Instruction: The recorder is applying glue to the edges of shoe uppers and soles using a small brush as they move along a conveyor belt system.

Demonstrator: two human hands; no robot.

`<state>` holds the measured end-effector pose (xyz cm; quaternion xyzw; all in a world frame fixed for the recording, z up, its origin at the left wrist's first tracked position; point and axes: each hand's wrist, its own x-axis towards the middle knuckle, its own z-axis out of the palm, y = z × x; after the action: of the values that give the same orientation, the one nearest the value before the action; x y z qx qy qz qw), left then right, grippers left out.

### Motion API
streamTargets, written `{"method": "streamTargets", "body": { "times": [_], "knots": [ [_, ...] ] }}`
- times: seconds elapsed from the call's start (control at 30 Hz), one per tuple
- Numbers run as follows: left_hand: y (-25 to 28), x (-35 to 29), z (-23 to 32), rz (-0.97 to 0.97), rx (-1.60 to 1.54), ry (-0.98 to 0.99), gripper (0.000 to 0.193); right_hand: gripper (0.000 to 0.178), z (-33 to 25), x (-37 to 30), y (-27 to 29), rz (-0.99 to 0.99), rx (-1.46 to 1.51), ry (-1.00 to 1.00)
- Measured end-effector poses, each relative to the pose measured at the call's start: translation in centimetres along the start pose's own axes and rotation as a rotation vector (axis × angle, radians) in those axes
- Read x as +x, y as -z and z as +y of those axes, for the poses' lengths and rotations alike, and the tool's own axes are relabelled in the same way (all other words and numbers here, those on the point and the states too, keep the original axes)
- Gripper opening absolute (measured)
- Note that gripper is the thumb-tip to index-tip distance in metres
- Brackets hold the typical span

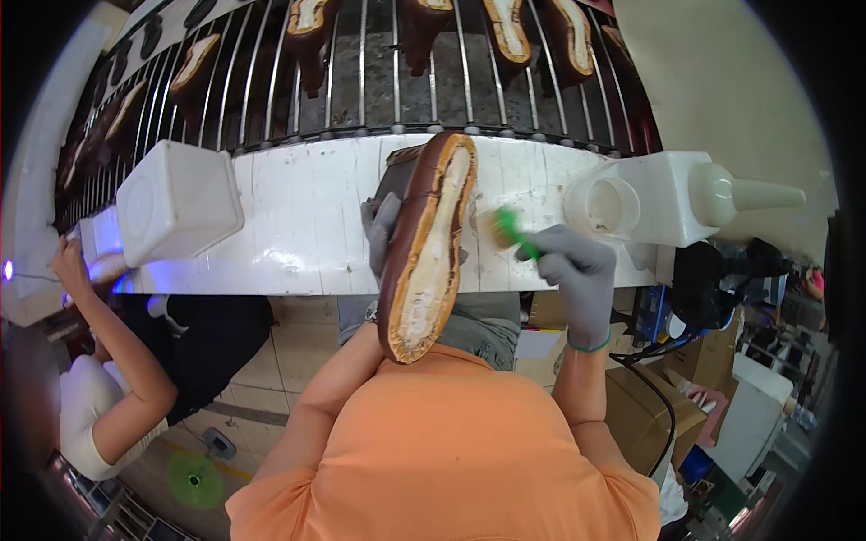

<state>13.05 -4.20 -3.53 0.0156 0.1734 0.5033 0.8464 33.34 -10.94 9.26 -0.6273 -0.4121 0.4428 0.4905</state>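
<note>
The brown boot is in the middle of the frame, sole up and slightly tilted, its toe-to-heel length running from upper centre down toward the orange shirt. The gloved left hand has its grip closed around the boot's side from the left, probably because that leaves the pale sole uncovered and steady. Right of centre, the gloved right hand has its grip closed on a small green brush, bristles toward the boot but apart from it; holding it close to the head likely gives finer control. A round tub sits on the white desk just beyond that hand, seemingly for easy reach, near a white bottle lying toward the right. A white container stands at upper left. Along the top, other boots sit sole up on a barred rack, perhaps so nothing touches their undersides.
</note>
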Motion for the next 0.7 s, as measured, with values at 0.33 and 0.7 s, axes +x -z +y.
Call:
{"method": "streamTargets", "body": {
  "times": [0.33,0.7],
  "knots": [
    [7.8,1.2,-1.5,-0.016,1.359,-0.533,0.068,0.027,0.0,-2.1,-3.6,-0.103,-0.342,0.224],
    [1.7,2.0,-1.1,-0.285,1.53,-1.321,0.064,0.018,2.7,2.2,-3.2,0.135,-0.384,0.112]
  ]
}}
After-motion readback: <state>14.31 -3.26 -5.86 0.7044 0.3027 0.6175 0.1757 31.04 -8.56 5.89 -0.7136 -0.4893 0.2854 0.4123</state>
